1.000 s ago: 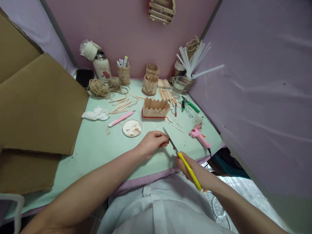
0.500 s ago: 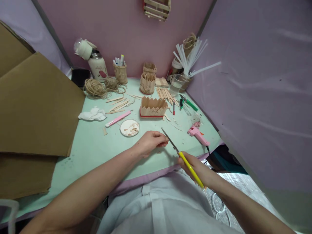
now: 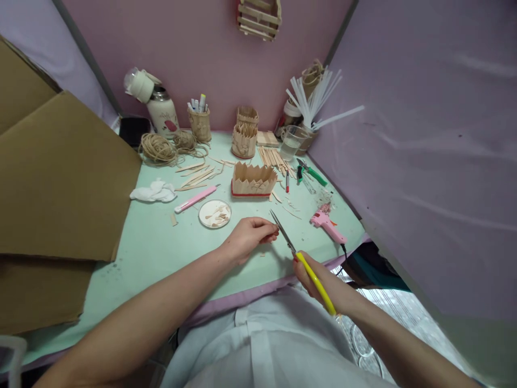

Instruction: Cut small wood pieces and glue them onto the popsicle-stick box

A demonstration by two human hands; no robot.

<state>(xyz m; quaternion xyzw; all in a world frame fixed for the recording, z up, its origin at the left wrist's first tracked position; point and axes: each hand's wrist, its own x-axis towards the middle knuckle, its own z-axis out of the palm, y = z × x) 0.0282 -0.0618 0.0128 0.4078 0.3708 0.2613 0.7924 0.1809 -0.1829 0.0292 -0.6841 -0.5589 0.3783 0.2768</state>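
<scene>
My right hand is closed around the yellow handles of a pair of scissors, whose metal blades point up and left. The blade tips come right beside the fingertips of my left hand, which are pinched together. What those fingers hold is too small to make out. A tiny wood scrap lies on the table just below my left hand. Beyond it stands a small wooden box with a zigzag top edge and a red band. A round white dish holding wood snippets sits to the left.
Right of my hands lies a pink glue gun, with green-handled pliers farther back. A pink craft knife, white cloth and twine are on the left. Cardboard borders the left side; wooden sticks lie behind.
The scissors' blades have shifted slightly at my left fingertips. A small wood scrap now shows more plainly on the table below my left hand. The view has tilted a little.
</scene>
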